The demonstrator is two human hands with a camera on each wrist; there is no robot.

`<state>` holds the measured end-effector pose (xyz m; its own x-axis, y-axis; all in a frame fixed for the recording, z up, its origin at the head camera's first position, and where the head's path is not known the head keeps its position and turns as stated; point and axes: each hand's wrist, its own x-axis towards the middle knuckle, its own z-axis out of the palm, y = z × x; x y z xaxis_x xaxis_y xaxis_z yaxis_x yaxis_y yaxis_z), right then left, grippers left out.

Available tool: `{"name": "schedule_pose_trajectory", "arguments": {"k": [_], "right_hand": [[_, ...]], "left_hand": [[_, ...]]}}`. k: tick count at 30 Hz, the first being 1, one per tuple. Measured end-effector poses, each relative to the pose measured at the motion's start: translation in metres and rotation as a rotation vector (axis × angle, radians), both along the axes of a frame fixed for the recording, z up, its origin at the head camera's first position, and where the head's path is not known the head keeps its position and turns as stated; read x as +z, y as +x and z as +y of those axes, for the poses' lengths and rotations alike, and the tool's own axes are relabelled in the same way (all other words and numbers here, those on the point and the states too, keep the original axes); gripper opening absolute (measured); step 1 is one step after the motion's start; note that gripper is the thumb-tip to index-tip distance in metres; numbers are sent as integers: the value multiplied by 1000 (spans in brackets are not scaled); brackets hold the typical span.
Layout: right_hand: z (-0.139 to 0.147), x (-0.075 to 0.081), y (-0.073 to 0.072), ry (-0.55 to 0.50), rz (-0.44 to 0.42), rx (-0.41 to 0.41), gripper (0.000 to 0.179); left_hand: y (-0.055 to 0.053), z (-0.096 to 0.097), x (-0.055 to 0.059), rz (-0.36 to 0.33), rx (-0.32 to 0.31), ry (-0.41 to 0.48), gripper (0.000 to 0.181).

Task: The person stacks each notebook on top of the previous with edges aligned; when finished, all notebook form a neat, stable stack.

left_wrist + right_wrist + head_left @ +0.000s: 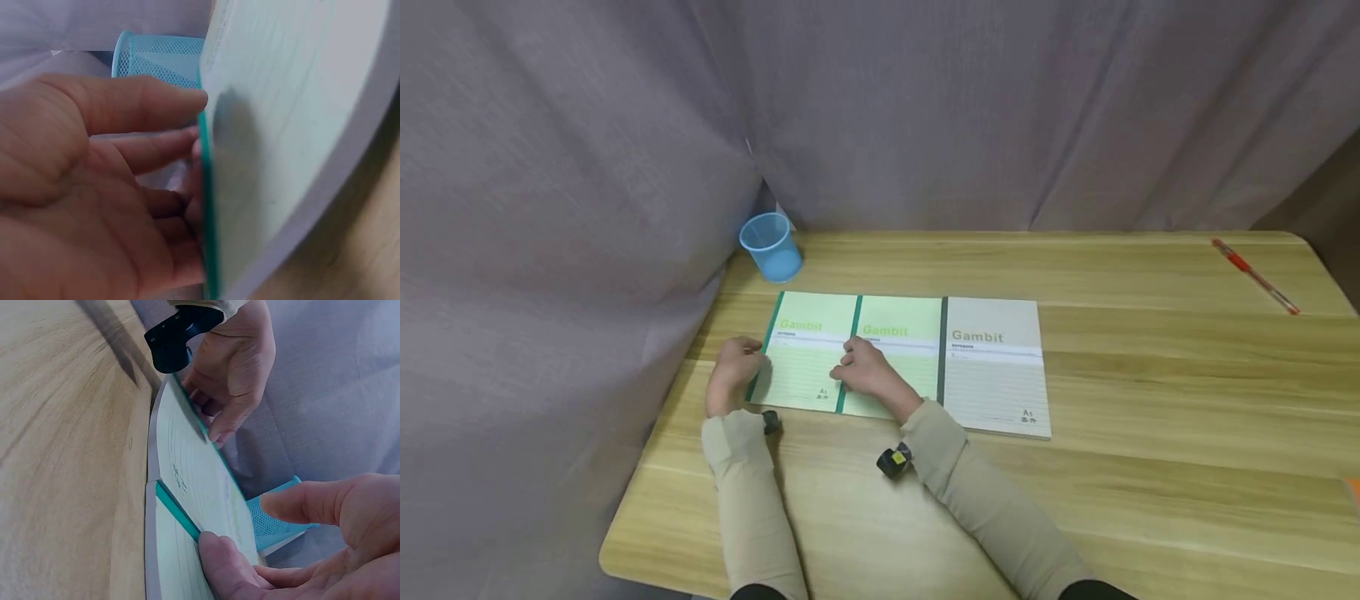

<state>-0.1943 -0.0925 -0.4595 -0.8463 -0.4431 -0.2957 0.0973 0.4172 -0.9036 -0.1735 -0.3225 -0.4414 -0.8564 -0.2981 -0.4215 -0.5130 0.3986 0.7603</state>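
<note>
Three notebooks marked "Gambit" lie flat side by side. The left green notebook (pixel 801 373) and the middle green notebook (pixel 898 321) have dark green spines; the grey notebook (pixel 992 387) has a dark spine. At the left notebook's spine, my left hand (pixel 733 372) touches the edge with thumb and fingertips, as the left wrist view shows. My right hand (pixel 871 372) is over the seam between the two green notebooks. In the right wrist view one fingertip (pixel 215 547) rests at that seam, while the thumb (pixel 300 503) stands apart from it.
A blue mesh cup (pixel 775 254) stands behind the left notebook, near the curtain. Far to the right lies a red pen (pixel 1255 275) on the wooden table (pixel 1150 400). An orange corner (pixel 1352 490) shows at the right edge. Grey curtain (pixel 925 108) borders the back and left.
</note>
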Motion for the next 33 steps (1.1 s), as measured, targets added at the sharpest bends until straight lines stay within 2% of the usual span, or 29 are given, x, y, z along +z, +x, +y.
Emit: {"name": "schedule_pose_trajectory", "arguments": {"k": [3, 10, 15, 21, 29, 33], "right_hand": [[0, -3, -1, -16, -16, -4, 62], [2, -2, -2, -89, -71, -21, 60], [4, 1, -2, -133, -118, -46, 59], [3, -1, -1, -158, -138, -55, 60], [5, -3, -1, -157, -147, -47, 63], [4, -2, -4, -145, -127, -37, 64]], "left_hand": [[-2, 2, -2, 4, 8, -35, 50], [-4, -1, -6, 18, 31, 37, 52], [-8, 0, -7, 43, 55, 36, 50], [-6, -4, -8, 48, 114, 134, 49], [4, -8, 5, 16, 113, 202, 51], [4, -9, 10, 40, 92, 206, 52]]}}
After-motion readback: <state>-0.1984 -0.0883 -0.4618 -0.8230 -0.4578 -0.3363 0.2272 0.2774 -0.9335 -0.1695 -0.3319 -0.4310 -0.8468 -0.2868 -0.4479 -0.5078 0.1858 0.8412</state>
